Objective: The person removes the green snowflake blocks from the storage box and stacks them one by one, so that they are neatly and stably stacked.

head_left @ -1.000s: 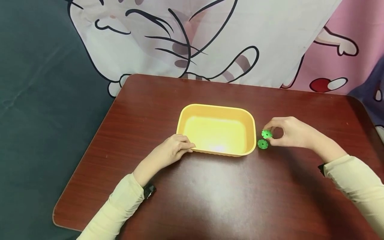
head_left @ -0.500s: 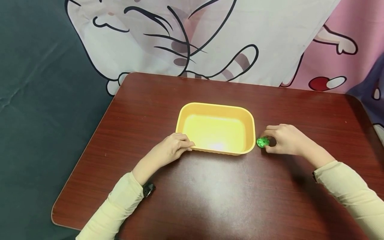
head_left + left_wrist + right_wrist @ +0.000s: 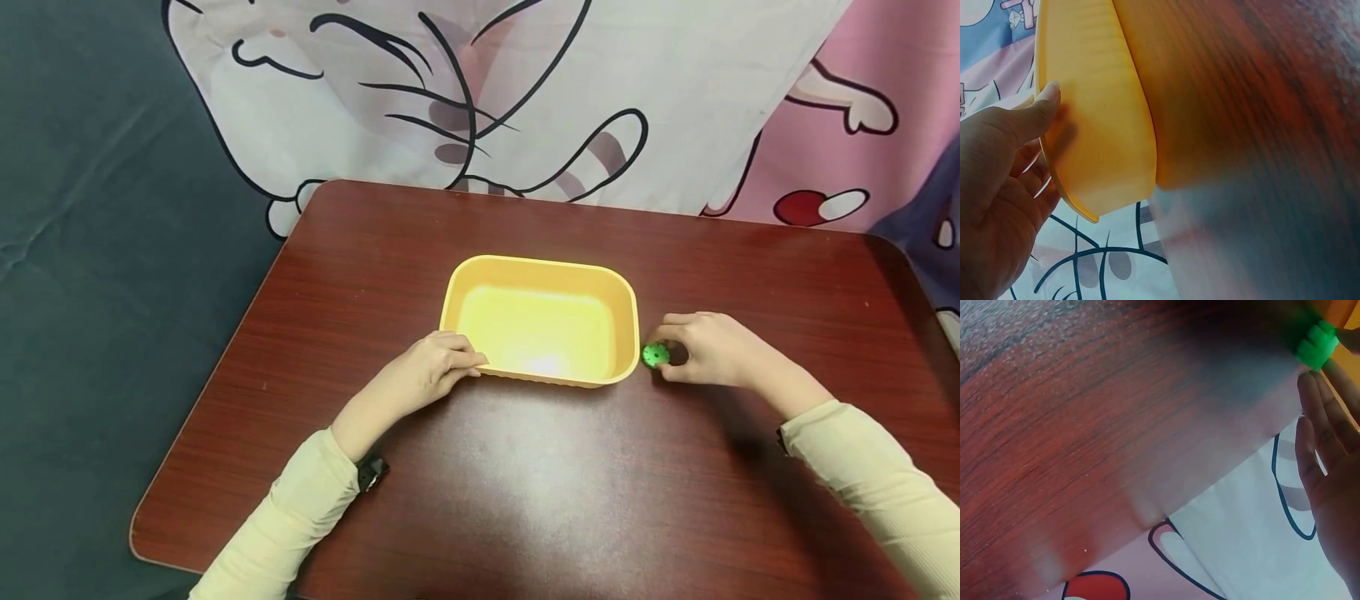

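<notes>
A yellow plastic basin (image 3: 540, 379) sits on the table, its inside bare. My left hand (image 3: 420, 372) grips its near left rim, with the thumb (image 3: 1050, 103) on the outer wall in the left wrist view. Just right of the basin, my right hand (image 3: 712, 350) pinches a green notched disc (image 3: 656, 355) with a small centre hole, between thumb and index finger. From the side, in the right wrist view, the green discs (image 3: 1316, 347) look stacked in layers close over the tabletop. The lower disc is hidden in the head view.
The brown wooden table (image 3: 360, 250) has rounded corners and a glossy glare near its middle. Behind it hangs a white and pink cartoon cloth (image 3: 675, 83). A dark green surface (image 3: 90, 292) lies beyond the left edge.
My right hand has moved down and left, bringing its green disc onto the other one, so the two now overlap as one. The left hand has stayed on the basin's rim.
</notes>
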`<state>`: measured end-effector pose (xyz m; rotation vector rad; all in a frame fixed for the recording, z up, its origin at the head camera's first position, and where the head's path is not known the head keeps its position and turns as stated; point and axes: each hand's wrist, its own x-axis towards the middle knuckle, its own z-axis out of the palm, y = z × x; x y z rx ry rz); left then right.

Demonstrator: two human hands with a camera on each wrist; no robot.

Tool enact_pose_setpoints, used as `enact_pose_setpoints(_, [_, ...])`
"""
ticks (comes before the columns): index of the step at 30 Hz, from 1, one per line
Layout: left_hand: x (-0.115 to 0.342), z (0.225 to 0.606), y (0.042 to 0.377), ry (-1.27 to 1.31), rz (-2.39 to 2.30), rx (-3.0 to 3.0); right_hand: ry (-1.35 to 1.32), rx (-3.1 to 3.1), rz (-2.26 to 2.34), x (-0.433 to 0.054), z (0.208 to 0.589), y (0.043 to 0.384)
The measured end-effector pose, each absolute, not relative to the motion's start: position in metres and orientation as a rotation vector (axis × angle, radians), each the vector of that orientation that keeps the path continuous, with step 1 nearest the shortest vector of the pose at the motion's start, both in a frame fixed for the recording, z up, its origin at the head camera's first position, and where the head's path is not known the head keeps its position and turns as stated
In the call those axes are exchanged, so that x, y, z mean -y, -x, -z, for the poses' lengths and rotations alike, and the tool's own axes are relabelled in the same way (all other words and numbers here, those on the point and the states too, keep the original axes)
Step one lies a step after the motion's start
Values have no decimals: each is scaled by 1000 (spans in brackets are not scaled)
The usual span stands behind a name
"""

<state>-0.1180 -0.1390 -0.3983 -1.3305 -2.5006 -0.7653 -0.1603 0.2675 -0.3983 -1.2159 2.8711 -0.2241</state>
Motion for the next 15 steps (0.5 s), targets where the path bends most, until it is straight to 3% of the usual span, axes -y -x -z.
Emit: enact_pose_setpoints(15, [139, 399, 119, 1333, 779, 2498, 1210, -2839, 269, -270, 399, 160])
